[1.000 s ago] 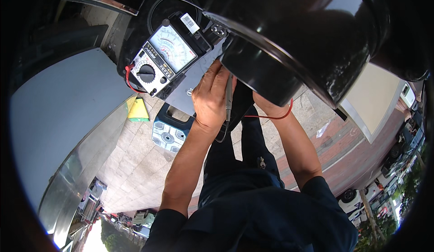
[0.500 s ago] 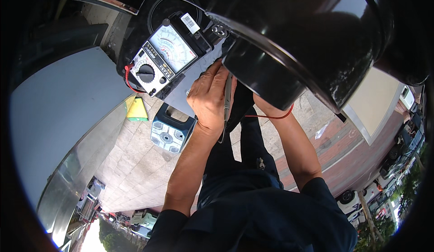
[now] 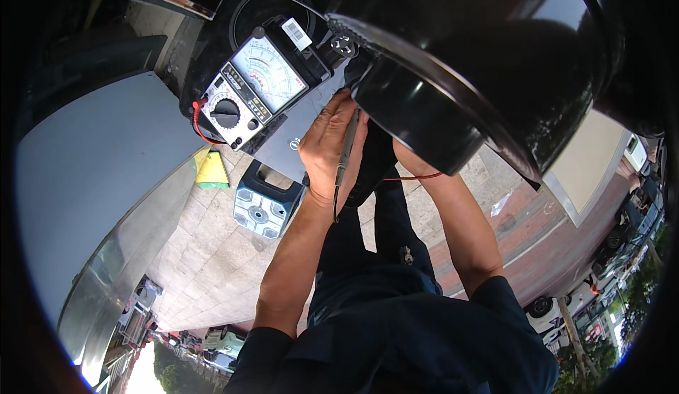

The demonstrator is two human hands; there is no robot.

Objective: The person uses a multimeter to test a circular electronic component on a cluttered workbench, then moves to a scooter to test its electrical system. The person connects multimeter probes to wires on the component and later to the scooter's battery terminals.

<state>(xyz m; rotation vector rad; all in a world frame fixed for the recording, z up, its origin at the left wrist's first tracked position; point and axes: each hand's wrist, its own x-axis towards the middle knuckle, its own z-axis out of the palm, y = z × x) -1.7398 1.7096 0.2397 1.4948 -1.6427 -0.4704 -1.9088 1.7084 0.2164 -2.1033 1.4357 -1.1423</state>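
My left hand (image 3: 327, 143) is closed around a dark test probe (image 3: 346, 148), whose black lead hangs from its lower end past my wrist. The probe's tip is out of sight under a large glossy black housing (image 3: 417, 114). Of my right hand (image 3: 414, 159) only the back near the wrist shows; its fingers are hidden behind the housing's round rim. A red test lead (image 3: 414, 178) passes across my right wrist. Up and to the left of my left hand, an analog multimeter (image 3: 228, 113) with a dial scale and a black rotary knob lies tilted on a dark surface.
Below the multimeter, a blue step stool (image 3: 259, 213) stands on the paved ground (image 3: 187, 252), beside a yellow and green item (image 3: 212, 171). A grey-blue panel (image 3: 99, 182) fills the left. A black plug (image 3: 342, 45) lies near the meter. Parked vehicles (image 3: 544, 309) show at lower right.
My left hand has turned slightly, and the probe leans more, its lower end now further left. The red lead has flattened near my right wrist. The multimeter stays put.
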